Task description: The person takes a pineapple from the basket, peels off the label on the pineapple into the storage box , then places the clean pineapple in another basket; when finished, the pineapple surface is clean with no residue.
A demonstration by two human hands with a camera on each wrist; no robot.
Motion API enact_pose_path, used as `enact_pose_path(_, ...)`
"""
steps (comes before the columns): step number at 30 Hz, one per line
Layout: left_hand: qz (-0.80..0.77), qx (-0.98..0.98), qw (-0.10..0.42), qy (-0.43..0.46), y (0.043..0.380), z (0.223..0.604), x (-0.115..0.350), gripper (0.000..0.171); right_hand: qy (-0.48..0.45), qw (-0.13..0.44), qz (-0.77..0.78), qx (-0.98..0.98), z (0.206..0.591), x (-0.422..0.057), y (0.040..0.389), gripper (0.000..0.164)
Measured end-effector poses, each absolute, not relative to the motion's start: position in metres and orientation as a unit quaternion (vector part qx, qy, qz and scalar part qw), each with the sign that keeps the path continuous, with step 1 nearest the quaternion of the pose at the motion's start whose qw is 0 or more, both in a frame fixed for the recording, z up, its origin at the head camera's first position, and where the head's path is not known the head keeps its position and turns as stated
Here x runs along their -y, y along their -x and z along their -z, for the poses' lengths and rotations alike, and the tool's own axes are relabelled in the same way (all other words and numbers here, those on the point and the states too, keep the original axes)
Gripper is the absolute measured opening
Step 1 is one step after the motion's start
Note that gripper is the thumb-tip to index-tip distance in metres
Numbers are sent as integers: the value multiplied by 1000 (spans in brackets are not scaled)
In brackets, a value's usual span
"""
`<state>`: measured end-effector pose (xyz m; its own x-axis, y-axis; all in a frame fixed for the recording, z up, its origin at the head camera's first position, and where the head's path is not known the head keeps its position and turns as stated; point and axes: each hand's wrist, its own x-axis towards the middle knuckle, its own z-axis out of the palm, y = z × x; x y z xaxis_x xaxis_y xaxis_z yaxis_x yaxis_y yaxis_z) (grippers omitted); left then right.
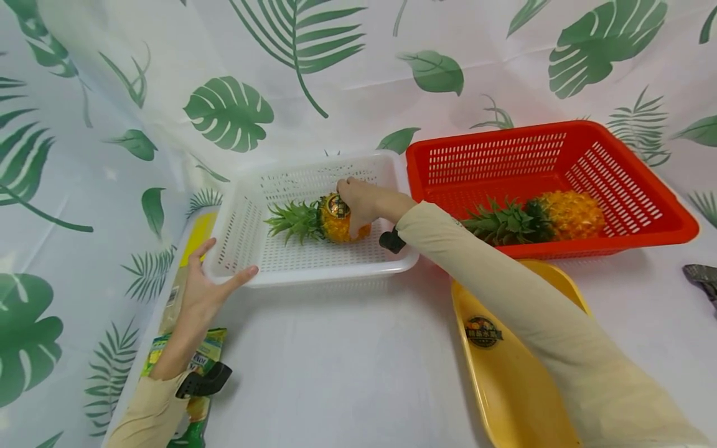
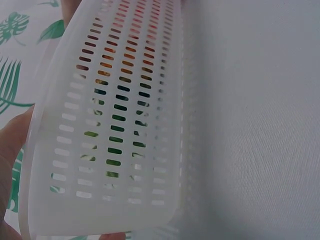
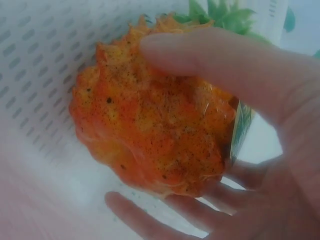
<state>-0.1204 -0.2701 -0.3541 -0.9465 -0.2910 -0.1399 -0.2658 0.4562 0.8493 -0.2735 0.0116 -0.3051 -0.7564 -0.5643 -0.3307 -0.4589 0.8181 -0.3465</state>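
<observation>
A pineapple [image 1: 333,218] with a round dark label lies on its side in the white plastic basket [image 1: 330,269], its green crown pointing left. Over its base end is my right hand [image 1: 364,202], holding the fruit. In the right wrist view the thumb lies across the pineapple [image 3: 150,115] and the fingers [image 3: 195,210] curl along its other side. My left hand [image 1: 207,286] grips the near left corner of the white basket, thumb on the front rim and fingers along the left side. The left wrist view shows the basket's slotted wall [image 2: 105,150] close up.
To the right, a red basket [image 1: 560,249] holds another pineapple [image 1: 566,214]. A yellow tray [image 1: 504,386] lies partly under my right forearm. Colourful packets [image 1: 210,345] sit beside my left wrist. A dark object [image 1: 702,277] is at the far right edge.
</observation>
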Motion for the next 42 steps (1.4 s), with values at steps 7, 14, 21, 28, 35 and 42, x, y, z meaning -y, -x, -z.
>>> enact_pose_path(7,497,852,12,-164,118,353,268,107,284,174,147,-931,302,-12,269,81)
enact_pose_path(14,491,856,10,-162,118,353,269,107,313,127,154,-929,290,-15,267,91)
enact_pose_path(21,474,865,14,-162,119,353,270,106,350,65,188,-915,263,-27,248,87)
enact_pose_path(28,480,864,14,-152,117,353,269,106,384,12,234,-893,241,-43,211,84)
enact_pose_path(35,474,866,8,-158,114,355,271,109,406,-2,280,-870,238,-62,174,82)
enact_pose_path(42,493,856,22,-156,118,355,269,101,420,8,303,-855,242,-88,138,83)
